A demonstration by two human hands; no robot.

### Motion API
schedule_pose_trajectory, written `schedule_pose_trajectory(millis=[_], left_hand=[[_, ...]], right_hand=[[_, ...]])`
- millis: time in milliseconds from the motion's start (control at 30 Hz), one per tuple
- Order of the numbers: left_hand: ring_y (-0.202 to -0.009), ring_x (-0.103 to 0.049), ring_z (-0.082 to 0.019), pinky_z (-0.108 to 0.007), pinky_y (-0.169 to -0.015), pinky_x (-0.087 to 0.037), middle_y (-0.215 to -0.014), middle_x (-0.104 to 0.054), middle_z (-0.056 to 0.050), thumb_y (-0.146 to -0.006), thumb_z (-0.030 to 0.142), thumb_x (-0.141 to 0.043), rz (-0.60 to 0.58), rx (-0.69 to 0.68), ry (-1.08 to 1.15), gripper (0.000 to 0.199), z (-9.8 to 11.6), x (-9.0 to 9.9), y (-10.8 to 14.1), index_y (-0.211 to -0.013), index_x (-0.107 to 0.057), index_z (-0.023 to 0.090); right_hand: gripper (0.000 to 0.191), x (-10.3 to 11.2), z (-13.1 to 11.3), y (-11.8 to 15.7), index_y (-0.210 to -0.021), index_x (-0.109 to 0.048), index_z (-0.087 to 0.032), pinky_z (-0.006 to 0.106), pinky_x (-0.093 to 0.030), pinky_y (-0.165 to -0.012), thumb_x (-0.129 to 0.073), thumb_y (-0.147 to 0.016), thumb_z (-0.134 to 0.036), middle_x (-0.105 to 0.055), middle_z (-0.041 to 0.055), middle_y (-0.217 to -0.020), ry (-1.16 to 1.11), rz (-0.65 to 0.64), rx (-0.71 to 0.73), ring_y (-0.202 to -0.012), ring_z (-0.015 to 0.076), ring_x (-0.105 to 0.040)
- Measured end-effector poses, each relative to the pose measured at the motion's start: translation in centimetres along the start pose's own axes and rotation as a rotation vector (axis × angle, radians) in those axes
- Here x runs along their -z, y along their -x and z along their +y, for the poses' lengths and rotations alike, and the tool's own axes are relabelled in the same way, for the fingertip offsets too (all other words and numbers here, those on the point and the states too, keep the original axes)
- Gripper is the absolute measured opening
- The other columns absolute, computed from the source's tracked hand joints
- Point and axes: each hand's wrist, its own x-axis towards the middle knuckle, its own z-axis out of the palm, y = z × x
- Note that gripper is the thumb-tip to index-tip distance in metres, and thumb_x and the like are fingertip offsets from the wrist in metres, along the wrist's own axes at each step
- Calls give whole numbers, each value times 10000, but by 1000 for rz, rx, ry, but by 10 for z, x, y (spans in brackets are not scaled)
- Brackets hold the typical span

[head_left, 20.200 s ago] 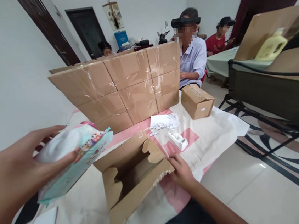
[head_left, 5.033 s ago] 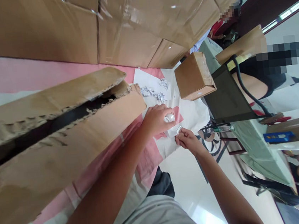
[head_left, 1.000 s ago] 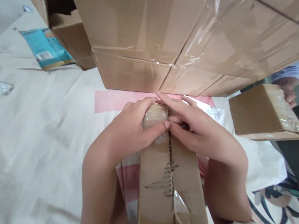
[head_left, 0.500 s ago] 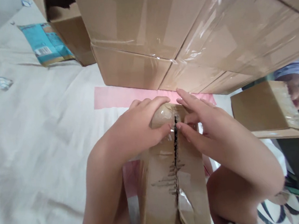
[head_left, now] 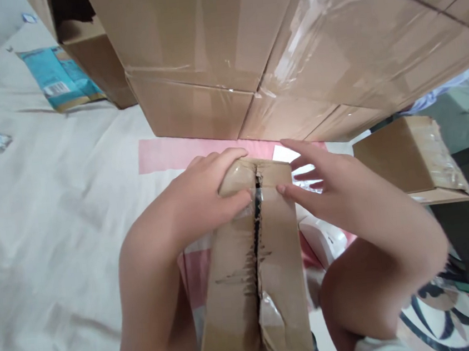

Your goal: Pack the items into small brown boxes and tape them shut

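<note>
A narrow cardboard box (head_left: 283, 282) stands in front of me, with a torn, dark seam running along its top and pieces of clear tape on it. My left hand (head_left: 206, 192) is wrapped over the far left corner, its thumb lying on the top near the seam. On the far right side, my right hand (head_left: 318, 175) has its fingers spread, the thumb tip touching the top and the other fingers beyond the right edge. The inside of the box is hidden.
Large taped cartons (head_left: 194, 107) rise behind the box. An open carton (head_left: 100, 61) and a blue packet (head_left: 52, 77) lie at the far left. Another carton (head_left: 392, 159) is at the right. A white object (head_left: 325, 238) sits beside the box. Pale cloth (head_left: 66, 215) covers the surface.
My right hand has moved away from the seam toward the right edge, and its fingers have spread. The view has shifted slightly. My left hand keeps its hold on the box corner.
</note>
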Motion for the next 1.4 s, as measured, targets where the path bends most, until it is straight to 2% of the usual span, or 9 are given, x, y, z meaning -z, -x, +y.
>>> schedule_pose_trajectory(millis=[367, 567, 667, 800, 900, 1000, 1167, 1300, 1400], left_hand=[[-1399, -479, -330, -464, -1119, -431, -1541, -522, -5, -882, 468, -556, -11, 11, -43, 621, 10, 0, 2, -1485, -467, 350], [-1198, -638, -342, -423, -954, -521, -1374, -660, -30, -816, 796, -523, 35, 162, -53, 724, 24, -1, 3, -1398, -525, 366], [-1137, -669, -349, -410, -881, -539, -1323, -690, -32, -748, 851, -560, 33, 209, -53, 790, 26, -3, 3, -1384, -519, 383], [-1225, -636, -343, -405, -949, -530, -1403, -651, -15, -746, 815, -604, 4, 151, -21, 774, 20, -3, 0, -1380, -532, 377], [-1252, -629, -330, -413, -1010, -519, -1421, -642, -24, -749, 774, -641, -37, 113, 31, 782, 12, 1, -2, -1399, -526, 356], [-1361, -556, -329, -425, -1121, -461, -1522, -561, -46, -745, 742, -675, -60, 65, 64, 861, 5, 2, -2, -1471, -478, 325], [-1490, -417, -333, -414, -1221, -367, -1649, -395, -60, -737, 721, -720, -204, -55, 122, 1019, 7, -4, -2, -1584, -352, 289], [-1433, -494, -326, -396, -1162, -450, -1596, -479, -51, -759, 664, -745, -330, -125, 189, 964, 17, -5, 4, -1569, -385, 283], [-1349, -578, -320, -404, -1110, -501, -1506, -582, -46, -774, 640, -747, -388, -135, 216, 925, 19, -1, 12, -1558, -408, 285]], right_hand=[[287, 4, 6, -8, -1226, -674, -257, 367, -561, -777, -599, -954, -309, -743, 47, -1119, -88, -193, 18, -881, 234, -703], [355, 10, 7, -1, -1308, -647, -241, 393, -564, -927, -551, -967, -267, -721, 50, -1229, -112, -148, 78, -1037, 232, -704], [447, 11, 4, 1, -1382, -607, -223, 393, -560, -965, -622, -946, -318, -701, 78, -1281, -149, -141, 80, -1076, 239, -699], [683, 5, 9, 5, -1479, -526, -206, 417, -513, -1058, -741, -873, -433, -616, 110, -1420, -285, -152, 127, -1204, 261, -641], [855, -12, 19, 19, -1569, -405, -251, 416, -489, -1082, -777, -836, -486, -460, 109, -1581, -475, -149, 180, -1295, 263, -571], [1015, -40, 30, 44, -1626, -283, -287, 426, -475, -1077, -811, -794, -532, -331, 114, -1660, -649, -68, 77, -1294, 270, -544], [1030, -79, 44, 79, -1569, -392, -319, 404, -439, -1069, -881, -696, -561, -396, 100, -1555, -909, 92, -19, -1257, 262, -510], [866, -86, 40, 91, -1349, -597, -268, 334, -482, -879, -890, -628, -647, -496, 72, -1262, -1017, 132, 48, -1024, 208, -539], [865, -82, 28, 98, -1240, -636, -250, 289, -437, -738, -878, -560, -727, -490, 31, -1068, -913, 210, 63, -832, 161, -463]])
